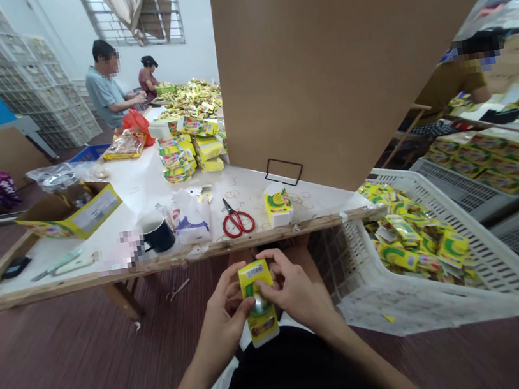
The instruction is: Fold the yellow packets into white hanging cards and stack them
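Between my two hands, above my lap, is a yellow-green blister card with a barcode at its top and a shiny clear bubble at its middle. My left hand grips its left edge, with the thumb by the bubble. On the other side my right hand holds the upper right edge, its thumb on the card's face. Some of the fingers are hidden behind the card. Nearest on the table edge ahead are a stack of yellow cards and red-handled scissors.
A white crate full of packed cards stands at my right. On the table are a dark mug, an open carton and bundled packs. A large cardboard sheet stands upright ahead. Other people sit farther off.
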`<action>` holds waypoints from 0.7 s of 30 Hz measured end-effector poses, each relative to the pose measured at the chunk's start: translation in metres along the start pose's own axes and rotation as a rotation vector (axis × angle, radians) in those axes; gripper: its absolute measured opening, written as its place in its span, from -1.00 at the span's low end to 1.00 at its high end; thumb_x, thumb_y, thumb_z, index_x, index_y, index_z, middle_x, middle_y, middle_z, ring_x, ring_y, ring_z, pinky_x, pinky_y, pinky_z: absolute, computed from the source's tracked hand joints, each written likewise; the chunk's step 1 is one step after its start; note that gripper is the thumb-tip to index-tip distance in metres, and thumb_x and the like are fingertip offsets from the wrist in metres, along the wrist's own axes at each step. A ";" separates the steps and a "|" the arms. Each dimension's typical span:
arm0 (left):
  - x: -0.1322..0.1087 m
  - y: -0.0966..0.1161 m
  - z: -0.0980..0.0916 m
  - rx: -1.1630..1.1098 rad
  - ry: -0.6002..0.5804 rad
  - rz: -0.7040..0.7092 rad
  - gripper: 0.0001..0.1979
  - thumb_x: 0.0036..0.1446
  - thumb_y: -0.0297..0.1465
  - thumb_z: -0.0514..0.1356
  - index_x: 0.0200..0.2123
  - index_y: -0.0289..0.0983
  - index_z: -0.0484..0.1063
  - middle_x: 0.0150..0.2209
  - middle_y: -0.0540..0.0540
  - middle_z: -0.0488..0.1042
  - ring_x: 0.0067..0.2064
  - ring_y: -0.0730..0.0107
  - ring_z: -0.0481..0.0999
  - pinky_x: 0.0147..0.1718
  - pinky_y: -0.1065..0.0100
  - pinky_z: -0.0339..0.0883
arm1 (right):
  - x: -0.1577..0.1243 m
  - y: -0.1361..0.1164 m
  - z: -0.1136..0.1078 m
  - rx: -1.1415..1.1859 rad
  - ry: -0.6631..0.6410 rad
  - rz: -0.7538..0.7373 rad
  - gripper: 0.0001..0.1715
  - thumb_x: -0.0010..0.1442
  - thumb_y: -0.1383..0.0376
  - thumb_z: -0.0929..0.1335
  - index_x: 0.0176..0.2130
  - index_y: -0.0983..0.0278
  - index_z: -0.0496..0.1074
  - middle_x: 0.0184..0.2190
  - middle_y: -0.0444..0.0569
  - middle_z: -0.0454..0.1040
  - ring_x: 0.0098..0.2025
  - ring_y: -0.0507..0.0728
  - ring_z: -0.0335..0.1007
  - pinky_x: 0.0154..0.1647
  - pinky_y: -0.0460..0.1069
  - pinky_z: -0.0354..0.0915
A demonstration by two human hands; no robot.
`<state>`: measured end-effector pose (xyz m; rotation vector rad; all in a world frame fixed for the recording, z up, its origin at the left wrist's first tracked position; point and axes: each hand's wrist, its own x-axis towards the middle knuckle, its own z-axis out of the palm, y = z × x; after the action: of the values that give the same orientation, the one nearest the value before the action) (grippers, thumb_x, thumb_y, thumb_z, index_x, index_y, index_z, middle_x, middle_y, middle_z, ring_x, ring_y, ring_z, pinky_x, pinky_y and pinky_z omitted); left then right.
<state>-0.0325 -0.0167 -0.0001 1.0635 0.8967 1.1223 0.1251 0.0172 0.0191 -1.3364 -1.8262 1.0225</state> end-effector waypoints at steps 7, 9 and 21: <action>0.000 -0.001 0.000 0.009 0.011 -0.026 -0.52 0.12 -0.42 0.19 0.10 -0.20 0.14 -0.02 -0.20 0.47 -0.03 0.16 0.49 -0.07 0.23 0.36 | 0.002 0.009 0.010 -0.151 0.080 0.002 -0.54 0.05 0.36 0.33 -0.02 0.24 0.24 -0.59 -0.25 0.28 -0.57 0.01 0.21 -0.50 -0.12 0.09; 0.000 0.000 -0.002 0.026 0.033 -0.026 -0.52 0.11 -0.42 0.20 0.08 -0.20 0.15 -0.04 -0.19 0.47 -0.06 0.18 0.51 -0.10 0.25 0.38 | 0.003 0.012 0.008 -0.113 0.067 -0.022 -0.53 0.05 0.36 0.33 -0.01 0.24 0.25 -0.60 -0.25 0.26 -0.57 0.00 0.19 -0.51 -0.12 0.10; 0.005 -0.005 -0.005 0.169 0.104 0.016 -0.36 0.09 -0.38 0.20 0.21 -0.20 0.01 -0.05 -0.18 0.45 0.00 0.23 0.46 0.01 0.19 0.30 | 0.007 0.036 -0.040 0.009 0.636 -0.139 -0.81 0.13 0.20 0.33 -0.27 0.27 0.37 -0.33 -0.01 0.43 -0.29 0.15 0.34 -0.23 0.06 0.29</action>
<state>-0.0348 -0.0110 -0.0061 1.1594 1.0820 1.1388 0.1732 0.0389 0.0072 -1.3128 -1.3987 0.4510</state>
